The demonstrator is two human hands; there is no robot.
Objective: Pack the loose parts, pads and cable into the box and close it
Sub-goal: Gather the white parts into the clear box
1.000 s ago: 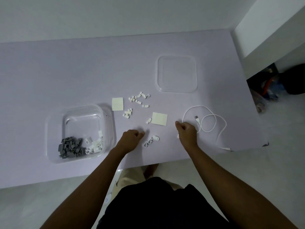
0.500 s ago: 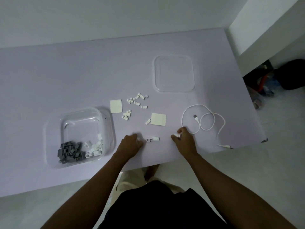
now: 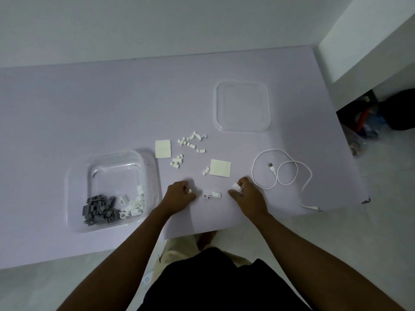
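Since the earlier frames, right hand (image 3: pixel 249 196) has shifted from the cable loop toward the surface centre and now shows a small white part (image 3: pixel 237 186) pinched at its fingers (image 3: pixel 241 184); left hand (image 3: pixel 179 195) remains near the front edge, fingers curled together on a white piece (image 3: pixel 189 191) only partly visible. Between both hands two white clips (image 3: pixel 212 195) lie on the surface (image 3: pixel 89 108); further loose white parts (image 3: pixel 192 141) sit scattered behind them, with a smaller cluster (image 3: pixel 177 161) nearer the box. Two pale square pads lie flat: one (image 3: pixel 163 148) just beside the box corner; one (image 3: pixel 220 167) ahead of the right hand. White cable (image 3: pixel 285 169) lies looped to the right, unpacked. Clear box (image 3: pixel 148 167) stands open at the left, holding grey parts (image 3: pixel 98 208) and white parts (image 3: pixel 134 204) along its near side; clear lid (image 3: pixel 242 106) lies well apart at the rear.
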